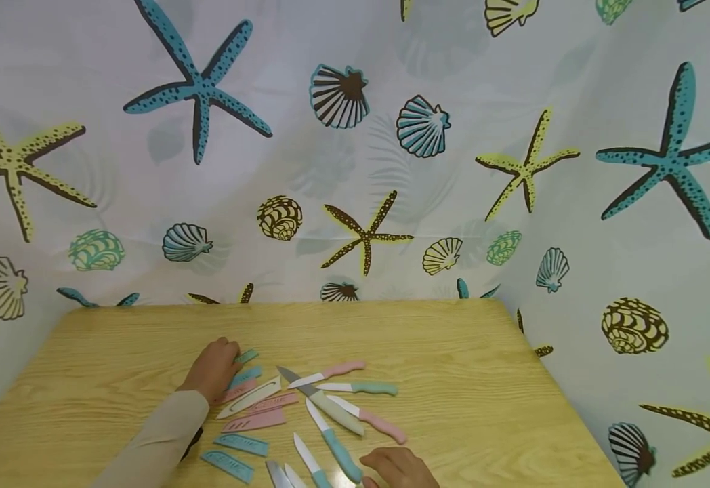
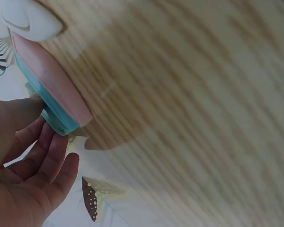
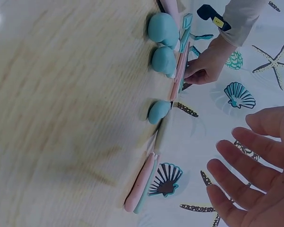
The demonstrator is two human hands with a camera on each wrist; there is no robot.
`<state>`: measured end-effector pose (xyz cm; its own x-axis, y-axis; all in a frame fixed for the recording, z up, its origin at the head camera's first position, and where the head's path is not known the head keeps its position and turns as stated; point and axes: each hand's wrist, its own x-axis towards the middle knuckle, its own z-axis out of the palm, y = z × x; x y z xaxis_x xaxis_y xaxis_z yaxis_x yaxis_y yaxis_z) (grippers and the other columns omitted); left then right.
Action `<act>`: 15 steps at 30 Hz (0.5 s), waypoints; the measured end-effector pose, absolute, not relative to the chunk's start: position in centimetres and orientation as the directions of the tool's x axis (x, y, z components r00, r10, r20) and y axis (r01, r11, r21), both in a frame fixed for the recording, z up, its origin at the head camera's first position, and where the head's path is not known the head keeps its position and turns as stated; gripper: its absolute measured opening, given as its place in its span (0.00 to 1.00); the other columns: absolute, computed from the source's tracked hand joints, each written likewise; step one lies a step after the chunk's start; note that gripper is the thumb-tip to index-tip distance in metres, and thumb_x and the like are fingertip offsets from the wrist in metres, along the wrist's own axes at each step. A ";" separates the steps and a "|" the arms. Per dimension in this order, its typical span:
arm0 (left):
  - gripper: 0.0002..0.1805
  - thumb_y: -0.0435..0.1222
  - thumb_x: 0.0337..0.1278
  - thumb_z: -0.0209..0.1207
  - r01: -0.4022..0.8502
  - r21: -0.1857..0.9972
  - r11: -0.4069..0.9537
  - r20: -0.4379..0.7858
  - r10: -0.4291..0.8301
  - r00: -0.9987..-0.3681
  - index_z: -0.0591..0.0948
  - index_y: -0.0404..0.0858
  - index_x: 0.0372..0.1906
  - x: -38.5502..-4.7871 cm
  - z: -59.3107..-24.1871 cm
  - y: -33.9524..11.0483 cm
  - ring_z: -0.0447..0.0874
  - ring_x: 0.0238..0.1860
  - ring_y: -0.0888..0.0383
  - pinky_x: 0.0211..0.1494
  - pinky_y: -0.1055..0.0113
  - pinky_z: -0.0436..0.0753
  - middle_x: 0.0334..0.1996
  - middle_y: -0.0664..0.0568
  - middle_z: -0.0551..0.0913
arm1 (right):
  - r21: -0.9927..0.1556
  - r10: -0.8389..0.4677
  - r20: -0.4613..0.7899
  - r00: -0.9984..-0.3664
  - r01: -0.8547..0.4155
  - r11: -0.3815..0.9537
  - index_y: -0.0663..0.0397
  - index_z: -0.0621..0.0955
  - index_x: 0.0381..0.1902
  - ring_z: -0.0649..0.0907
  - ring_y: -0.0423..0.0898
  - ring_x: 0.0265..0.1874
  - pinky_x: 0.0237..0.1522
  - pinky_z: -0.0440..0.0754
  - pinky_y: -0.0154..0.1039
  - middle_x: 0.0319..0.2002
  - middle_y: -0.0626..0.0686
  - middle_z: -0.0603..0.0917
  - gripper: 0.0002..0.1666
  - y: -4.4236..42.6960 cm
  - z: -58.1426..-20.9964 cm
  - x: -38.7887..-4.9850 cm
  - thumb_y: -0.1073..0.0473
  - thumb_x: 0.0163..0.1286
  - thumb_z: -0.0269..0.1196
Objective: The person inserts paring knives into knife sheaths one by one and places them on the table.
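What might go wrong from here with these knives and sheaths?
The right hand is beside an unsheathed blue-handled knife; careless reaching risks cuts. The far pink-handled knife, lying across the gray-bladed knife, could slide if that is lifted. The left hand might knock the neighboring blue sheath askew.

I see soft, even light in the head view, glare on the counter (image 1: 452, 352), and a dimmer, hazier left wrist picture.
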<state>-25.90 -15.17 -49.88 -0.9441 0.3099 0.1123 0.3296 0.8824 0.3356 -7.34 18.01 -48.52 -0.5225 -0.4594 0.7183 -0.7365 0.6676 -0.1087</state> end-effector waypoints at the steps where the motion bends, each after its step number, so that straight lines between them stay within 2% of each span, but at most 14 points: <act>1: 0.07 0.31 0.54 0.66 0.332 0.329 0.884 0.114 0.312 -0.943 0.80 0.30 0.34 -25.9 -50.0 -15.3 0.75 0.29 0.53 0.33 0.60 0.78 0.27 0.47 0.75 | -0.112 -0.457 0.717 -0.527 -0.734 0.670 0.53 0.84 0.35 0.82 0.42 0.31 0.30 0.78 0.28 0.32 0.48 0.84 0.21 18.0 -48.5 -7.3 0.48 0.76 0.50; 5: 0.07 0.30 0.55 0.65 0.363 0.302 0.882 0.125 0.341 -0.932 0.78 0.31 0.32 -25.7 -50.1 -15.6 0.74 0.29 0.52 0.32 0.60 0.77 0.27 0.47 0.74 | -0.131 -0.451 0.692 -0.563 -0.713 0.689 0.54 0.84 0.35 0.82 0.42 0.31 0.33 0.79 0.28 0.32 0.48 0.84 0.17 17.9 -48.3 -7.0 0.50 0.74 0.55; 9: 0.05 0.28 0.58 0.62 0.405 0.289 0.867 0.165 0.372 -0.914 0.77 0.29 0.35 -25.3 -50.0 -15.7 0.75 0.30 0.50 0.33 0.59 0.79 0.29 0.44 0.74 | -0.156 -0.423 0.664 -0.617 -0.667 0.729 0.52 0.85 0.34 0.82 0.40 0.32 0.33 0.79 0.29 0.33 0.45 0.84 0.07 17.7 -48.3 -6.8 0.55 0.63 0.67; 12: 0.06 0.26 0.61 0.58 0.421 0.291 0.859 0.200 0.376 -0.905 0.75 0.27 0.40 -24.9 -49.7 -15.7 0.79 0.32 0.49 0.34 0.59 0.81 0.32 0.42 0.76 | -0.179 -0.395 0.638 -0.661 -0.626 0.759 0.51 0.85 0.34 0.81 0.39 0.33 0.34 0.80 0.30 0.33 0.44 0.84 0.12 17.5 -48.2 -6.9 0.59 0.50 0.74; 15: 0.08 0.26 0.63 0.56 0.446 0.272 0.853 0.240 0.388 -0.890 0.74 0.26 0.45 -24.4 -49.0 -15.5 0.81 0.35 0.49 0.37 0.59 0.82 0.35 0.41 0.77 | -0.207 -0.373 0.615 -0.695 -0.599 0.774 0.51 0.85 0.34 0.81 0.39 0.33 0.33 0.81 0.32 0.33 0.43 0.84 0.15 17.4 -48.1 -7.3 0.62 0.45 0.76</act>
